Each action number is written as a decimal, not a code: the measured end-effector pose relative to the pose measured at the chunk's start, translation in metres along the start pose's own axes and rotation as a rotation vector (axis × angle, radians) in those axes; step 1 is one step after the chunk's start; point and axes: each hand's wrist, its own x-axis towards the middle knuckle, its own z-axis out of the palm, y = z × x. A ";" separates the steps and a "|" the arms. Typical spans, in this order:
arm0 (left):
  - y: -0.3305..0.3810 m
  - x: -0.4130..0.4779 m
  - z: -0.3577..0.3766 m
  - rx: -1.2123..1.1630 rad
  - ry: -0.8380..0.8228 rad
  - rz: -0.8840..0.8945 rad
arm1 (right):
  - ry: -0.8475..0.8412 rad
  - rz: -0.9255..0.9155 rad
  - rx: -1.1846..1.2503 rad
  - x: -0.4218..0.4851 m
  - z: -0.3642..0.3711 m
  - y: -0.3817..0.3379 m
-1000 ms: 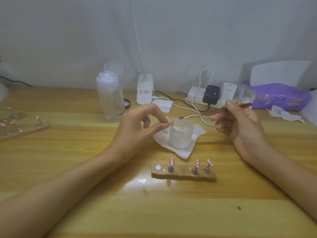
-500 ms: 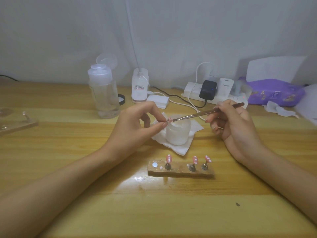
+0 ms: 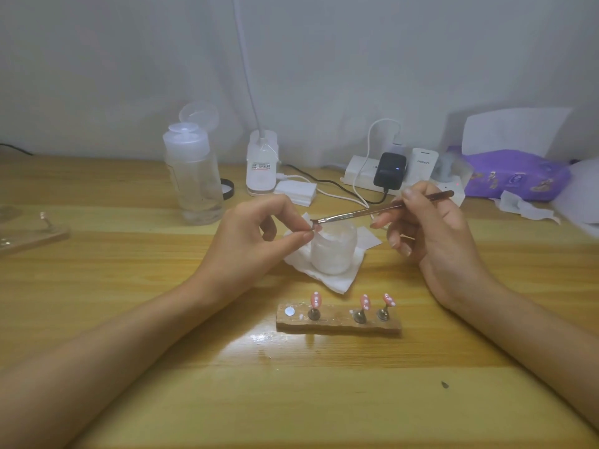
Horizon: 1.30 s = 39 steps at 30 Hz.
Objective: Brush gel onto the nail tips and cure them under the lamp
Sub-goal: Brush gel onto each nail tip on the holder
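Two pinches carry our risk: our left hand (image 3: 254,236) pinches a nail tip (image 3: 313,227), our right hand (image 3: 434,231) the brush (image 3: 356,212), so a heavy stroke could twist it loose.

brush (image 3: 372,210): thin, red-brown handle, metal ferrule, dark bristles; pinched in the right hand (image 3: 434,228), tilted, bristle end lower at the left and meeting the held nail tip (image 3: 313,227).
held nail tip: small, mostly hidden between thumb and forefinger of the left hand (image 3: 256,234).
nail tips on stand (image 3: 315,299): three, pink with white dots, upright on metal stems on a wooden block (image 3: 337,324).
lamp (image 3: 262,170): white base at the table's back, thin neck rising out of view.
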 end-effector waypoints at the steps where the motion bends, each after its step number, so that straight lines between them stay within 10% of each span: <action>1: 0.000 0.000 0.000 -0.006 0.000 -0.005 | 0.012 0.013 -0.012 0.000 0.000 0.001; 39: 0.000 0.000 -0.002 -0.071 -0.016 -0.091 | 0.030 0.004 -0.039 -0.002 0.000 -0.001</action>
